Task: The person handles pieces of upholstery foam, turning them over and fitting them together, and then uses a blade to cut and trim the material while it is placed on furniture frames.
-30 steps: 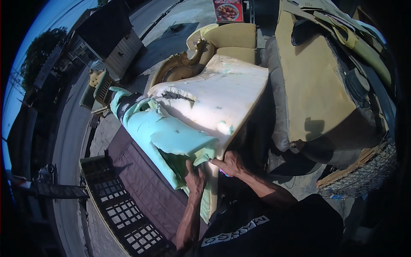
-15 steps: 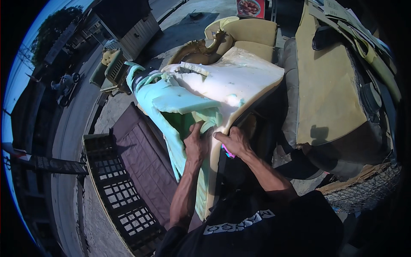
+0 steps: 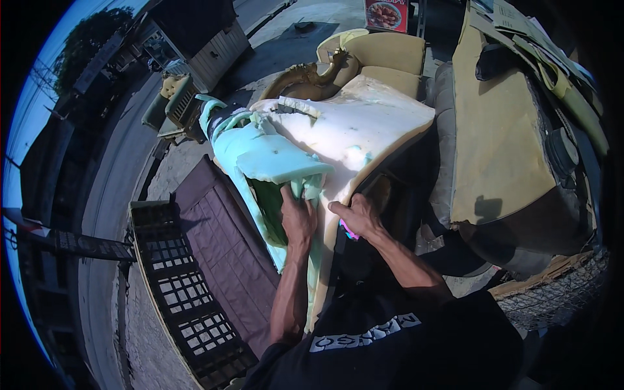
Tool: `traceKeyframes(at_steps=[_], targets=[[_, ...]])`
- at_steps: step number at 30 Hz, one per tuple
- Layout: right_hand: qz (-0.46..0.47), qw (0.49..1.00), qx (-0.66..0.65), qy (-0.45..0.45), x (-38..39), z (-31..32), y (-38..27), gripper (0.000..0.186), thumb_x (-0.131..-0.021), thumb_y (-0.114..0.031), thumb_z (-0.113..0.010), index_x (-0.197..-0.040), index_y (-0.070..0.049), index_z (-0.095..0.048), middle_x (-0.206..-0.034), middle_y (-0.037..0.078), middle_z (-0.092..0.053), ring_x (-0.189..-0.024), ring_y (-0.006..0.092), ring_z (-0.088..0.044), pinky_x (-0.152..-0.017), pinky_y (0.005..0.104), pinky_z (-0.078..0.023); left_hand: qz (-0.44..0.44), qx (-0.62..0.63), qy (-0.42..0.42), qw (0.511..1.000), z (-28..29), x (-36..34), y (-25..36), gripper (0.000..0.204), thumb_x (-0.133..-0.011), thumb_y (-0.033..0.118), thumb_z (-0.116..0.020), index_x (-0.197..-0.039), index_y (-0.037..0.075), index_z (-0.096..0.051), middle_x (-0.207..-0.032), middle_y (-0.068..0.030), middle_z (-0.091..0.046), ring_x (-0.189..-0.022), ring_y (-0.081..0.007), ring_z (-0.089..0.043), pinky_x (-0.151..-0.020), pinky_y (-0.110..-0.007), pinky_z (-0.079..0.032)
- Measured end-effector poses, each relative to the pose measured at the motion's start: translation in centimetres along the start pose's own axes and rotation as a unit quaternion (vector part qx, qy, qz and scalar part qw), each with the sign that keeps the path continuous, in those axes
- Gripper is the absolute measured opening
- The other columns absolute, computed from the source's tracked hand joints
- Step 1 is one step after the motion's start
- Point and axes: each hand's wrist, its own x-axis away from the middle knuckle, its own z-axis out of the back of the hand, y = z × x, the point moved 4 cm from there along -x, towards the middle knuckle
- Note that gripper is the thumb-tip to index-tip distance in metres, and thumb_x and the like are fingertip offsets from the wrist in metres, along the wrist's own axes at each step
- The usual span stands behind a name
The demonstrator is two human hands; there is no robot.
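In front of me lies a large, worn white foam sheet (image 3: 377, 123), its thick edge running down toward my body. A torn mint-green foam sheet (image 3: 260, 155) is folded over its left side, with a dark gap beneath the fold. My left hand (image 3: 298, 220) is closed on a strip of the green foam at the mouth of that gap. My right hand (image 3: 361, 217) pinches the near edge of the white foam, thumb on top and fingers hidden underneath. A small bright pink item (image 3: 348, 229) shows just below the right hand.
A purple-brown cushioned bench frame with black webbing (image 3: 179, 292) stands at left. Beige sofa parts (image 3: 500, 162) are stacked at right. Beyond the foam sit a curved beige sofa (image 3: 390, 55) and a green armchair (image 3: 170, 107). A road (image 3: 97, 260) runs along the left.
My left hand has drawn the green strip slightly down, and the gap under the fold looks wider. My right hand keeps its hold. A motorcycle has left the road view.
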Motion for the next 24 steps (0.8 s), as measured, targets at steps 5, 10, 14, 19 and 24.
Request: traceKeyframes(at_steps=[5,10,14,19,24], targets=[[0.022,0.995,0.094,0.040,-1.3,-0.6,2.5,0.044,-0.087,-0.038,-0.062,-0.074,0.004,-0.069,-0.075,0.027,-0.070,-0.076,0.0394,-0.073,-0.076,0.0481,-0.056,-0.077,-0.025,0.024,0.996,-0.8,1.2,4.0,0.069,-0.084,0.028,-0.073,-0.137,-0.006,-0.045,-0.116,-0.0335,-0.065,-0.101,-0.0512,-0.066,-0.088,-0.054,-0.054],[0.027,0.999,0.035,0.022,0.0,-0.8,0.2,0.042,-0.086,-0.041,-0.062,-0.080,-0.001,-0.073,-0.074,0.022,-0.071,-0.072,0.0370,-0.072,-0.074,0.0462,-0.056,-0.066,-0.006,0.028,0.997,-0.2,-1.5,2.1,0.053,-0.077,0.017,-0.077,-0.124,-0.004,-0.062,-0.116,-0.0320,-0.065,-0.099,-0.0503,-0.067,-0.087,-0.054,-0.054],[0.115,0.987,0.026,0.110,0.9,-1.8,0.5,0.047,-0.087,-0.045,-0.062,-0.076,0.000,-0.072,-0.070,0.022,-0.070,-0.070,0.0368,-0.072,-0.077,0.0464,-0.056,-0.079,-0.084,0.005,0.993,-0.4,-1.1,2.8,0.052,-0.067,0.011,-0.084,-0.111,-0.009,-0.066,-0.116,-0.0344,-0.064,-0.109,-0.0482,-0.064,-0.093,-0.051,-0.053],[0.018,0.997,0.048,0.059,-0.4,-1.6,2.6,0.056,-0.084,-0.050,-0.065,-0.076,0.005,-0.071,-0.076,0.028,-0.069,-0.075,0.0424,-0.072,-0.076,0.0494,-0.056,-0.085,-0.101,0.012,0.991,-2.3,-1.6,1.7,0.037,-0.071,0.014,-0.083,-0.101,-0.004,-0.071,-0.106,-0.0299,-0.069,-0.097,-0.0483,-0.066,-0.085,-0.053,-0.054],[0.008,0.998,0.065,0.011,0.2,-1.2,1.4,0.061,-0.085,-0.054,-0.065,-0.074,0.006,-0.070,-0.071,0.029,-0.067,-0.071,0.0406,-0.071,-0.073,0.0484,-0.055,-0.052,0.234,0.089,0.967,-2.1,-2.9,-4.5,0.023,-0.092,0.023,-0.072,-0.099,0.001,-0.072,-0.084,-0.0112,-0.070,-0.073,-0.0286,-0.066,-0.072,-0.042,-0.053]])
